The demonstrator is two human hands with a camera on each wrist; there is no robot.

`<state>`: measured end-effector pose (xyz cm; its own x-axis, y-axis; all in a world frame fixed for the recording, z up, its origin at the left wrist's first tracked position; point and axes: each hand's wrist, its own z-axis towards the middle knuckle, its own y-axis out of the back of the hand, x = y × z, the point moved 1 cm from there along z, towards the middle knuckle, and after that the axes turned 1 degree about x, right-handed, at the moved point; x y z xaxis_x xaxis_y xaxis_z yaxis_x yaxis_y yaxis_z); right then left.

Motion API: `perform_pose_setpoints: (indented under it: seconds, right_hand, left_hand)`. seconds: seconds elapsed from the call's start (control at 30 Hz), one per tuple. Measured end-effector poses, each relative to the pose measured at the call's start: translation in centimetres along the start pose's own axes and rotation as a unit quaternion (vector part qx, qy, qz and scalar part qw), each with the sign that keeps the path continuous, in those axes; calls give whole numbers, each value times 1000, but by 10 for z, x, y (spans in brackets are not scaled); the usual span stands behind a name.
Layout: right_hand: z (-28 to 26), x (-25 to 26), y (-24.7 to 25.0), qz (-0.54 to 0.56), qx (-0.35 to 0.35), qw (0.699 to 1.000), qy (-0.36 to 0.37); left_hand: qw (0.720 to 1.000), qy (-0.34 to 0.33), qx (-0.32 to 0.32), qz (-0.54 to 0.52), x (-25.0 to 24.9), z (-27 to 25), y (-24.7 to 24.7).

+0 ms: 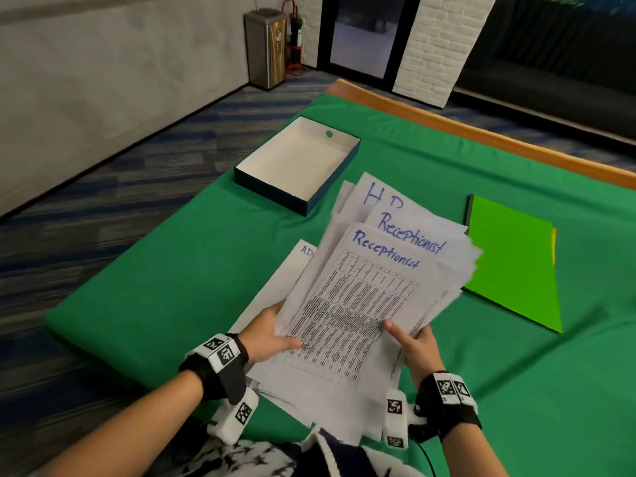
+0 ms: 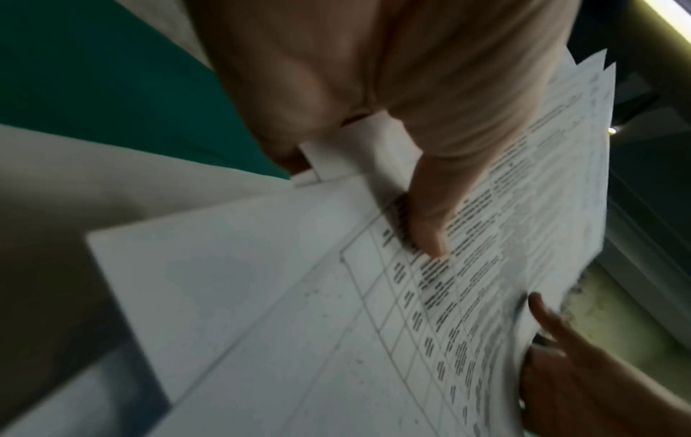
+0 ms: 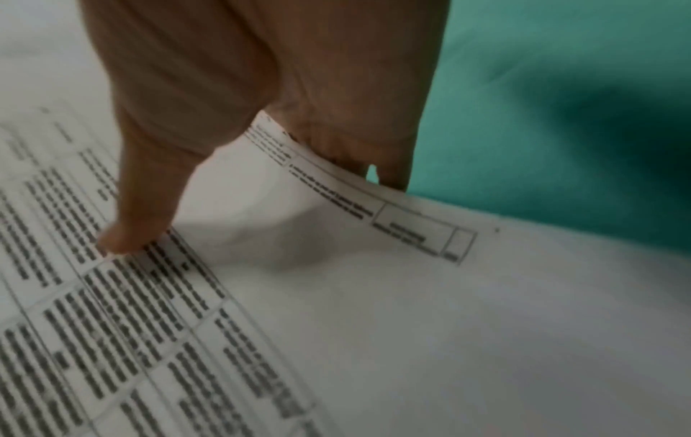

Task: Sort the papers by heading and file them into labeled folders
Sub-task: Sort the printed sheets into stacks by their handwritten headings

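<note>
A fanned stack of white papers (image 1: 371,290) is held above the green table; the top two sheets read "Receptionist" in blue, and one behind them starts with "H". My left hand (image 1: 272,333) grips the stack's lower left edge, thumb on top (image 2: 426,224) of the printed table. My right hand (image 1: 414,342) pinches the lower right edge, thumb (image 3: 142,207) pressed on the top sheet (image 3: 374,325), fingers underneath. A white sheet headed "AD" (image 1: 292,270) lies flat under the stack to the left. A green folder (image 1: 512,259) lies closed on the right, a yellow edge showing under it.
An open, shallow box (image 1: 299,160) with white inside and dark sides sits at the far left of the green cloth (image 1: 172,287). The wooden table edge (image 1: 481,132) runs along the back. Beyond are carpet, a metal bin (image 1: 266,46) and a fire extinguisher.
</note>
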<state>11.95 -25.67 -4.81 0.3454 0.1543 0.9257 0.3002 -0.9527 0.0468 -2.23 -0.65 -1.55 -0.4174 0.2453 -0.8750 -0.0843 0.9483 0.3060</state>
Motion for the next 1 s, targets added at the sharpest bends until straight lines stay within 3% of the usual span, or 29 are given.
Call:
perform_pose_setpoints:
  seconds: [0.13,0.3,0.5,0.63,0.77,1.0]
  right_hand:
    - [-11,21,-3,84,16,994,67]
    - [-22,52,0,83,27,988,126]
    - [-39,81,-12,58,60,976,203]
    - [-45,94,-24,71,56,964,251]
    - [-47,108,-20,79,59,949,300]
    - [-39,97,-17,54,97,956,272]
  left_hand:
    - [998,11,-5,59,1,4,-5]
    - [994,-10,-100,43,-19,9,8]
    - [967,-174,-175,-56,-95,-12,15]
    - [935,-234,-240,-116,-122,-23,9]
    - [912,-303,-231,-151,-127,-27,19]
    - [880,-358,-266,-164,-136,-28,21]
